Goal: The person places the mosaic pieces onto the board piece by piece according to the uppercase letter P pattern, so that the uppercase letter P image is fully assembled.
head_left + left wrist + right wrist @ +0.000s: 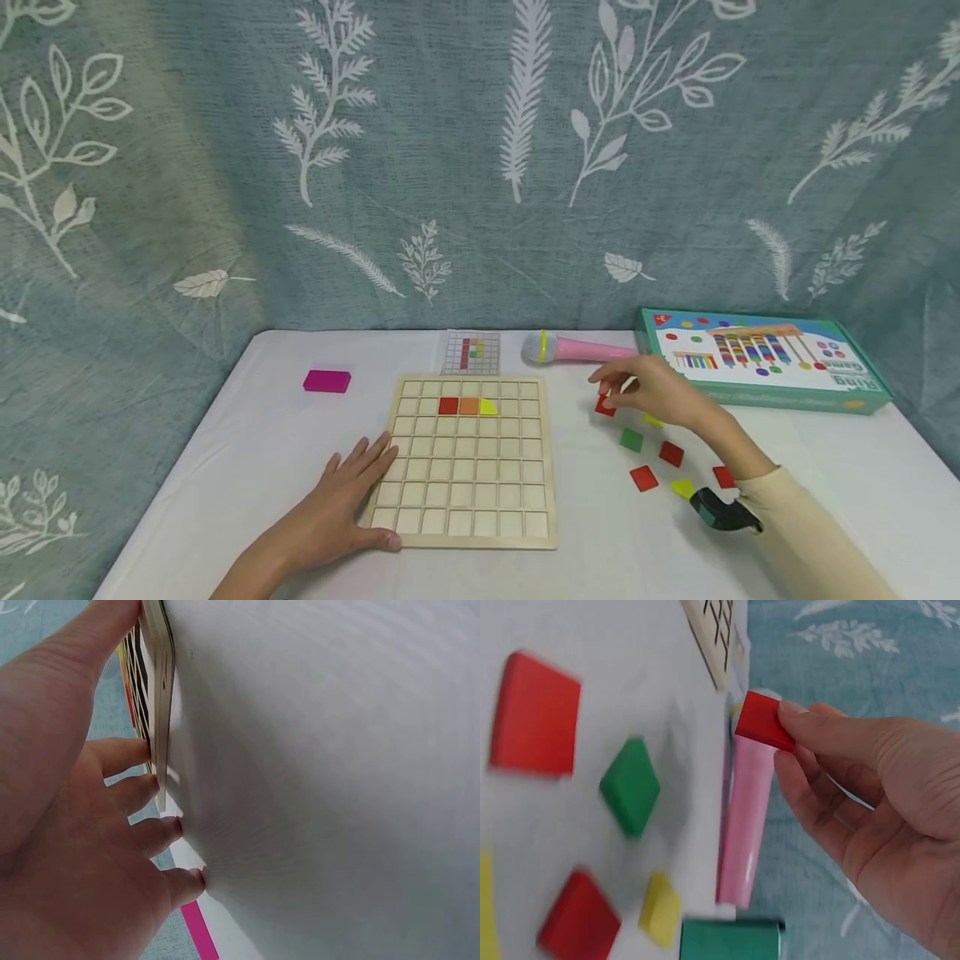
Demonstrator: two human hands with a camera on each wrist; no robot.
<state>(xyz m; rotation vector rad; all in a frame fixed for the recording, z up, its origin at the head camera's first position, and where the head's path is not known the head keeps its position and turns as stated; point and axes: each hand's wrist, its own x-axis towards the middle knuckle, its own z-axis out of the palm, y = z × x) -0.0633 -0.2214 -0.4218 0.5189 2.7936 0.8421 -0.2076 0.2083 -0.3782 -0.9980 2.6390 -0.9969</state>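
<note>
A wooden grid board point(468, 508) lies in the middle of the white table point(225, 467). Its second row holds a red tile point(447, 406), an orange tile point(468, 406) and a yellow tile point(488, 407). My left hand point(367, 467) lies flat on the table, fingers straight against the board's left edge point(159, 675). To the right of the board, my right hand point(607, 390) pinches a red square tile point(763, 720) just above the table. Below it lie loose tiles: a green tile point(632, 439), red tiles point(671, 453) and a yellow tile point(682, 487).
A pink toy microphone point(577, 348) and a pattern card point(471, 352) lie behind the board. A teal game box point(757, 358) sits at the back right. A magenta block point(327, 381) rests at the left. A leaf-patterned curtain hangs behind the table.
</note>
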